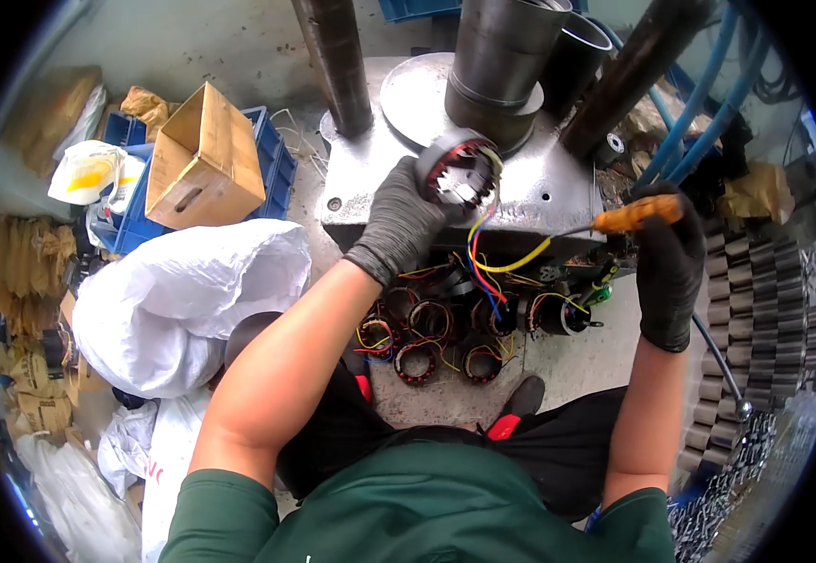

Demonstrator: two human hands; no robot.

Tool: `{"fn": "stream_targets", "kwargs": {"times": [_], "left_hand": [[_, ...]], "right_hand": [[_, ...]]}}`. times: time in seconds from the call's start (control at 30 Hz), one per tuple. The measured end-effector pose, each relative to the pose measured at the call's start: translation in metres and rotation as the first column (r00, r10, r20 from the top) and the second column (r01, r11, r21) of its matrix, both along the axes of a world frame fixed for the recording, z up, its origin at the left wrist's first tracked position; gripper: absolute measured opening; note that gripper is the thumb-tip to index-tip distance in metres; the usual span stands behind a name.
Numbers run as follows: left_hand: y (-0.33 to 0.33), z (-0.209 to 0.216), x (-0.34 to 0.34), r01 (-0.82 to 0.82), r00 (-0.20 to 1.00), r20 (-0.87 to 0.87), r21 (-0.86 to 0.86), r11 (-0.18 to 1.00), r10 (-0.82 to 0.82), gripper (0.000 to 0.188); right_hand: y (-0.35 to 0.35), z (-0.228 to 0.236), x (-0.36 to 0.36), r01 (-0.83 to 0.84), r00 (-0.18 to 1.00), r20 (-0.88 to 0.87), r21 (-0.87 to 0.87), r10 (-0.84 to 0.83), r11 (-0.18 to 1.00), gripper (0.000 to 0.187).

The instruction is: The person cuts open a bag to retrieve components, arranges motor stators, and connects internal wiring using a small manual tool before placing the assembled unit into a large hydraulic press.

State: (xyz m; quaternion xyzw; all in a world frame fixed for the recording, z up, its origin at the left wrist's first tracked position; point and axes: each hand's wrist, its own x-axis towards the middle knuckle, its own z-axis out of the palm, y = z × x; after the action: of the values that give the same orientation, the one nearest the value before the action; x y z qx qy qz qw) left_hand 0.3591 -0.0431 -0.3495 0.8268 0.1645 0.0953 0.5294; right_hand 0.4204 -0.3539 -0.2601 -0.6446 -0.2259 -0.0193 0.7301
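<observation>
My gloved left hand [396, 218] is wrapped round a motor stator [439, 161], a dark ring with windings inside. It is held tilted above the machine's metal base [356, 192]. Yellow, blue and red lead wires [518, 266] hang from the stator's right side. In my gloved right hand [669, 277] is a screwdriver [635, 215] with an orange handle. Its shaft points left, the tip close to the yellow lead; whether they touch I cannot tell. On the floor below lie several more stators [416, 363] with coloured leads.
Steel columns [335, 66] and a thick metal cylinder [497, 70] rise from the base. At left stand a cardboard box [229, 159], a blue crate [279, 169] and a white sack [159, 314]. Stacked metal cores [755, 319] line the right, near a thin rod with a ball end [744, 407].
</observation>
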Motion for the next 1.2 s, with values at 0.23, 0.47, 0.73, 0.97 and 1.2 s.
{"fn": "stream_targets", "kwargs": {"times": [0.23, 0.47, 0.73, 0.97, 1.2], "left_hand": [[-0.014, 0.021, 0.006, 0.164, 0.984, -0.098, 0.152, 0.975, -0.15, 0.082], [0.004, -0.001, 0.019, 0.247, 0.966, -0.055, -0.079, 0.966, -0.252, 0.086], [0.009, 0.011, 0.013, 0.273, 0.952, -0.144, -0.008, 0.962, -0.271, 0.088], [0.008, 0.023, 0.011, 0.234, 0.947, -0.215, -0.043, 0.971, -0.238, 0.095], [0.005, 0.004, 0.019, 0.219, 0.962, -0.158, -0.032, 0.975, -0.221, 0.091]], "right_hand": [[0.094, 0.008, -0.006, -0.147, 0.989, 0.017, 0.316, 0.15, 0.937, 0.039], [0.157, -0.027, -0.009, -0.118, 0.982, 0.181, 0.345, 0.057, 0.931, 0.02], [0.161, -0.045, 0.004, -0.274, 0.96, 0.074, 0.461, 0.271, 0.844, 0.036], [0.156, -0.043, 0.003, -0.379, 0.925, 0.132, 0.368, 0.356, 0.849, 0.035], [0.144, -0.024, 0.003, -0.388, 0.913, 0.077, 0.467, 0.401, 0.795, 0.032]]}}
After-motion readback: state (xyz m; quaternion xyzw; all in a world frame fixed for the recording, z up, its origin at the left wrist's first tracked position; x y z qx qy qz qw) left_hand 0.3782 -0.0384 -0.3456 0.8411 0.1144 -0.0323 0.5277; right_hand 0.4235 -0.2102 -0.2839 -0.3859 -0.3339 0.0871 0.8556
